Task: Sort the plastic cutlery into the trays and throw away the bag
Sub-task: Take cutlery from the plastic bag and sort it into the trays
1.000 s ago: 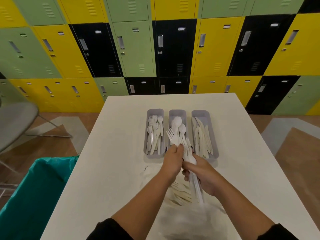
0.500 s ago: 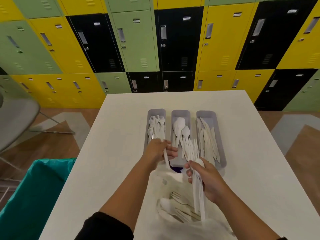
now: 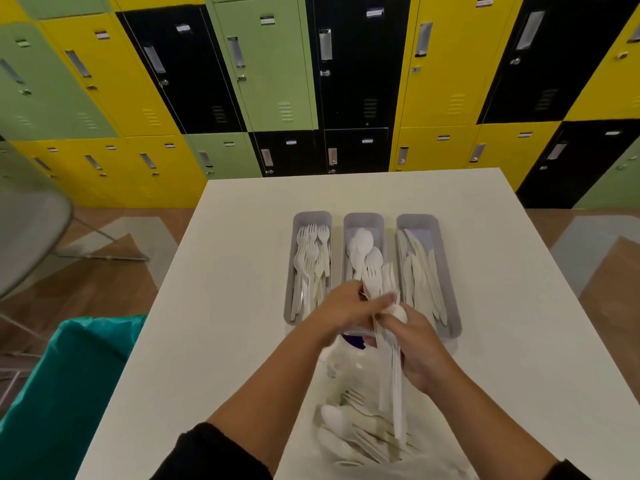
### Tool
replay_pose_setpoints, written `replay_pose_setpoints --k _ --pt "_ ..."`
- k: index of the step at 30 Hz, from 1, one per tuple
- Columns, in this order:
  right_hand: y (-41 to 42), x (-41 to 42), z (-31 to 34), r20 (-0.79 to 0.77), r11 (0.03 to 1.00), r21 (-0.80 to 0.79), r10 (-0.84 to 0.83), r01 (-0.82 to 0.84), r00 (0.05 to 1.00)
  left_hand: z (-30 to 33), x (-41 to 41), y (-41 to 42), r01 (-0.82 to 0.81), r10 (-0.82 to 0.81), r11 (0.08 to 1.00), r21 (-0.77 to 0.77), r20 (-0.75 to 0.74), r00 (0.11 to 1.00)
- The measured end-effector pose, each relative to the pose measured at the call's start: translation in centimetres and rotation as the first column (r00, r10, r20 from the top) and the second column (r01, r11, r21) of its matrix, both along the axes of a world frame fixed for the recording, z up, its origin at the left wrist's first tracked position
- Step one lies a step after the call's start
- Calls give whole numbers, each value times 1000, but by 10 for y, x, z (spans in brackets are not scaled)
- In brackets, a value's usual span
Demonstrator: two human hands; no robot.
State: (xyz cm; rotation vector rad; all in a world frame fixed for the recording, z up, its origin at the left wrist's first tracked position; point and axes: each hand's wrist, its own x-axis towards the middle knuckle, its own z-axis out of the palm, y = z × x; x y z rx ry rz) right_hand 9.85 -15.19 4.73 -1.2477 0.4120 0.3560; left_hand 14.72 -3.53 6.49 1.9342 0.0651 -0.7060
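Nearest the camera, a clear plastic bag (image 3: 360,431) lies on the white table (image 3: 221,306) with forks and spoons still inside; its outline is hard to trace against the tabletop, and a dark purple patch near its mouth cannot be read. Above the bag, the right hand (image 3: 420,351) curls around a bundle of white cutlery (image 3: 391,368), handles pointing back toward the person, so its grip is full. The left hand (image 3: 346,310) meets the top of that bundle, fingers closing on a piece at the fork and spoon ends; blur hides exactly which piece it pinches. Just beyond the hands stand three grey trays side by side: the left tray (image 3: 311,218) holds forks, the middle tray (image 3: 363,220) spoons, the right tray (image 3: 417,221) knives. The hands cover the middle tray's near end. At the left a teal-lined bin (image 3: 65,386) is cut off by the edge. Behind, lockers (image 3: 263,64) carry small labels too small to read.
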Motion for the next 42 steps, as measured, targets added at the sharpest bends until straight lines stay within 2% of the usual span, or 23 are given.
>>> replay_pose_setpoints --k 2,4,8,12,17,21,24,26,30,34,36,38,40,42 --pt "2 2 0 5 1000 -12 4 -4 1000 -8 -5 -4 -21 22 1000 -11 33 999" --pt "2 2 1 -6 1000 -13 10 -10 1000 -12 -4 -4 -128 130 991 -26 58 990" --pt "2 3 -1 -8 999 -41 -6 5 1000 -15 -1 -3 -275 278 954 -117 10 961" --pt "7 2 -3 1 997 -37 -75 75 997 -10 0 -4 -316 323 937 -152 23 946" --pt "9 3 -7 11 985 -125 -115 115 993 -9 -9 -9 -208 208 973 -98 -13 978" --pt "8 3 -7 4 989 -55 -136 136 991 -12 -3 -6 -333 333 939 -89 -20 943" --pt "9 3 -11 10 982 -96 -165 165 986 -15 -1 -3 -412 398 893 -180 -108 911" --pt "9 2 -13 -1 976 -119 -186 185 983 -16 0 -2 -487 453 831 -269 -180 873" --pt "6 4 -13 -20 972 -46 -232 231 972 -15 7 4 -626 580 711 -321 -237 780" --pt "3 4 -16 -43 975 0 -222 222 974 -23 30 22 -654 656 721 -228 -79 751" --pt "3 3 -18 -52 978 -8 -209 209 977 -24 42 29 -630 635 760 -162 -26 772" --pt "3 2 -18 -62 982 -5 -190 190 980 -22 53 34 -571 574 818 -69 60 816" --pt "3 2 -18 -58 983 5 -182 183 982 -21 58 37 -466 441 880 95 203 874" --pt "3 3 -18 -48 984 6 -179 180 983 -17 55 36 -423 347 885 194 331 878"
